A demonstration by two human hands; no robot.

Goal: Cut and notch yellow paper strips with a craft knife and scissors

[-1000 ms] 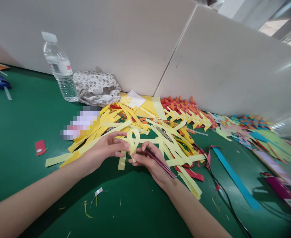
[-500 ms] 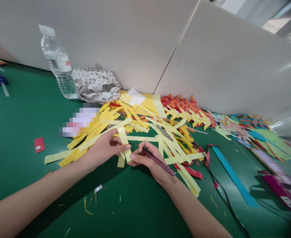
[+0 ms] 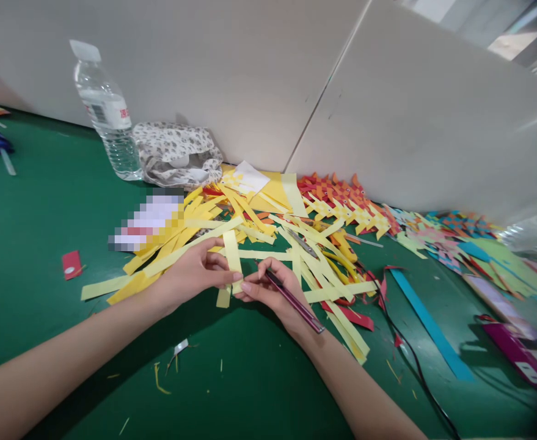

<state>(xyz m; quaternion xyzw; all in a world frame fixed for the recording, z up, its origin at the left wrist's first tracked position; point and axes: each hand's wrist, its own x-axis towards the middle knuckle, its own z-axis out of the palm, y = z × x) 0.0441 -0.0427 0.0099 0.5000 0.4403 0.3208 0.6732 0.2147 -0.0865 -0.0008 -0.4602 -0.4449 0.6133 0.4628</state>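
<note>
Bottle (image 3: 107, 116) beside patterned pouch (image 3: 176, 153), apparently touching it.

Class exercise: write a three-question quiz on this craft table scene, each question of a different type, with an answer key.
1. Multiple choice: what does the right hand hold?
A) the water bottle
B) the maroon pen-like tool
C) the red tag
2. True or false: the fingers of the left hand hold a pale yellow strip.
3. Fill in the colour: the long strip lying to the right of both hands is ____.

Key: 1 B; 2 true; 3 blue.
</note>
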